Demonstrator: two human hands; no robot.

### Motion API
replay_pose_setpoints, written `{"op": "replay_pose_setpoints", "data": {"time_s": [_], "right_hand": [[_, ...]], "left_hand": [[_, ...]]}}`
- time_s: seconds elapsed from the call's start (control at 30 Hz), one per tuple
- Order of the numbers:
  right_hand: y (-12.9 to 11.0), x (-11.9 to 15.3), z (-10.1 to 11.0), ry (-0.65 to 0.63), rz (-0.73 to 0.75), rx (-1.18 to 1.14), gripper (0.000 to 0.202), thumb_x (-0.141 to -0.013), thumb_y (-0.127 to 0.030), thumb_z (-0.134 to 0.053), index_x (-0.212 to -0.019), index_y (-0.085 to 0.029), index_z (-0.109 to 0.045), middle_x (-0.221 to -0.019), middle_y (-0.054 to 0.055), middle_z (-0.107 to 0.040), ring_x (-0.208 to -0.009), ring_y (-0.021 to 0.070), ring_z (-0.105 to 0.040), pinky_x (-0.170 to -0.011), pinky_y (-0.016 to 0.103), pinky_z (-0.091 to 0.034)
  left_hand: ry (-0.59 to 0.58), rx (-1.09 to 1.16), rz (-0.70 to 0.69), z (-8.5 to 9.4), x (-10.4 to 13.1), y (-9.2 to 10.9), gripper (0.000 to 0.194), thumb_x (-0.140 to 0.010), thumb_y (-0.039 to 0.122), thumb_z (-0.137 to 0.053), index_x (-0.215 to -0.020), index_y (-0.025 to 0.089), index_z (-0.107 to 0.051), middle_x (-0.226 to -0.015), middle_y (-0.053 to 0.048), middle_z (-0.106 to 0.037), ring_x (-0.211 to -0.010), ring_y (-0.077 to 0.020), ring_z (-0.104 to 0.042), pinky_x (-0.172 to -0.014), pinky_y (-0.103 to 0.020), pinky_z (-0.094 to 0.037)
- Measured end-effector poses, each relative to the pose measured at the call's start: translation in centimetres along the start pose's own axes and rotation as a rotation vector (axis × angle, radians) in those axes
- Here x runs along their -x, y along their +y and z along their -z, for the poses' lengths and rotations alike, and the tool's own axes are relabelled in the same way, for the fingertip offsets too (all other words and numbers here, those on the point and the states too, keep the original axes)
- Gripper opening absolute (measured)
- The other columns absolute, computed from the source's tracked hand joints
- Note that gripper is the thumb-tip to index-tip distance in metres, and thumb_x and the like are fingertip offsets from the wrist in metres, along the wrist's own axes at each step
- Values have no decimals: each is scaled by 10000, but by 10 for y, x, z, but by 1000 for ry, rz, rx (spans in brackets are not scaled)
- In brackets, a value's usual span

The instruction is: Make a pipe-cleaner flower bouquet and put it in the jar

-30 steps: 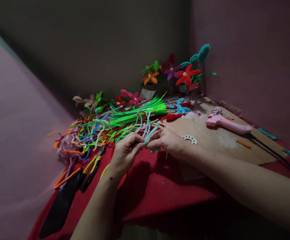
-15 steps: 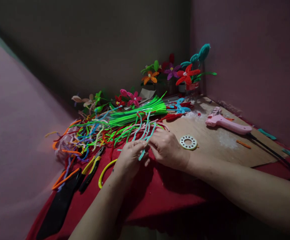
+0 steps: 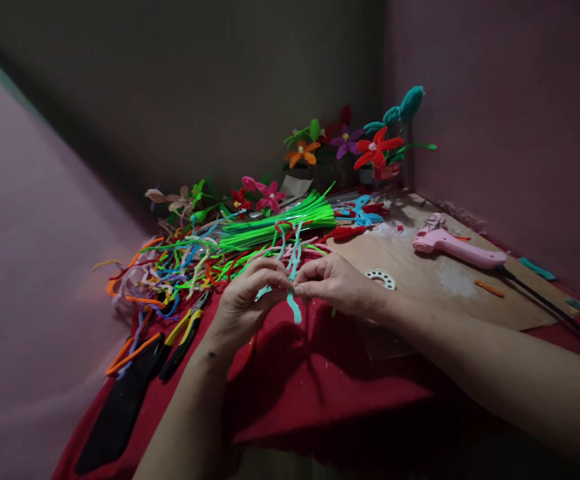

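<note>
Light-blue pipe cleaners [image 3: 295,310] are pinched between my two hands above the red cloth, one end hanging down and other lengths rising behind the fingers. My left hand [image 3: 255,293] is closed, thumb and fingertips pressed on them. My right hand [image 3: 337,285] is closed too, its thumb and forefinger gripping right beside the left fingertips. Exactly how the strands cross is hidden by the fingers. Behind the hands lies a bundle of bright green pipe cleaners [image 3: 280,220]. A white ring with holes [image 3: 381,277] is partly covered by my right wrist.
Yellow-black pliers [image 3: 186,337] and a black flat strip [image 3: 120,407] lie at left, near tangled coloured pipe cleaners [image 3: 170,280]. On the wooden board [image 3: 420,293] rests a pink glue gun [image 3: 457,250] with a cord. Pipe-cleaner flowers [image 3: 377,148] stand at the back.
Both hands have shifted slightly, the left wrist moving left and the fingers opening up the view. The hanging light-blue end now points more straight down. The right wrist covers more of the ring.
</note>
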State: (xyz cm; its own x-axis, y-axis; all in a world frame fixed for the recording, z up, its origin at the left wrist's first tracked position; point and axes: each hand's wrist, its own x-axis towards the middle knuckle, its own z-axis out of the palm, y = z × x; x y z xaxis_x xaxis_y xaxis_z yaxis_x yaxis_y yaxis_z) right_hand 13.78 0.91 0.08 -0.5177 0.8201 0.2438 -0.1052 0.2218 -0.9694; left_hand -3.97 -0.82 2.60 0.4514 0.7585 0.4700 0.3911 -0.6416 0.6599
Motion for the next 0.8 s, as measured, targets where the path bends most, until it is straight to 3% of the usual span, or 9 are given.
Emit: {"op": "replay_pose_setpoints", "data": {"time_s": [0.13, 0.23, 0.33, 0.47, 0.6, 0.7, 0.8], "right_hand": [[3, 0, -1, -18, -24, -20, 113, -673, -192, -592, -583, -124, -586, -518, -29, -516, -512, 80, -424, -528, 232, -331], [5, 0, -2, 57, 10, 24, 88, -682, -179, -584, -617, -125, -607, -522, -29, -517, -515, 84, -433, -529, 231, -339], [5, 3, -5, 142, 115, 141, 119, -725, -162, -548, -626, -136, -608, -528, -35, -495, -530, 82, -425, -540, 220, -344], [4, 6, -7, 301, 339, 482, 171, -727, -83, -524, -574, -137, -579, -566, -2, -532, -588, 103, -456, -610, 237, -362], [6, 6, -8, 358, 476, 653, 159, -725, -74, -519, -595, -130, -593, -620, 46, -576, -659, 143, -495, -675, 280, -377], [5, 4, -7, 320, 378, 500, 161, -738, -99, -516, -612, -132, -610, -648, 45, -603, -674, 142, -518, -682, 278, -390], [2, 0, -6, 223, 114, 145, 134, -731, -167, -551, -621, -126, -614, -621, 18, -605, -605, 115, -521, -598, 239, -394]], "left_hand": [[-51, -113, -29, 0, 1, 3, 53, -803, 184, -548, -758, 192, -574, -864, -35, -556, -850, -154, -530, -786, -299, -415], [-87, -214, 16, -5, 2, 4, 64, -836, 181, -479, -777, 192, -501, -827, -27, -536, -804, -143, -506, -763, -289, -404], [-35, -276, 105, -15, 5, 4, 79, -851, 212, -429, -779, 192, -454, -772, -15, -502, -713, -134, -468, -676, -271, -392], [50, -160, 249, -25, 4, 5, 132, -862, 253, -395, -753, 188, -431, -689, 10, -457, -607, -113, -422, -580, -245, -365], [39, 49, 352, -27, -1, 9, 143, -855, 278, -425, -758, 178, -455, -671, 13, -499, -600, -104, -472, -568, -229, -385], [84, 79, 376, -27, -1, 8, 143, -853, 290, -442, -769, 176, -458, -652, 18, -534, -574, -97, -483, -558, -220, -390], [160, 72, 356, -27, 2, 5, 155, -851, 316, -457, -787, 176, -467, -641, 21, -548, -535, -89, -469, -527, -214, -383]]}}
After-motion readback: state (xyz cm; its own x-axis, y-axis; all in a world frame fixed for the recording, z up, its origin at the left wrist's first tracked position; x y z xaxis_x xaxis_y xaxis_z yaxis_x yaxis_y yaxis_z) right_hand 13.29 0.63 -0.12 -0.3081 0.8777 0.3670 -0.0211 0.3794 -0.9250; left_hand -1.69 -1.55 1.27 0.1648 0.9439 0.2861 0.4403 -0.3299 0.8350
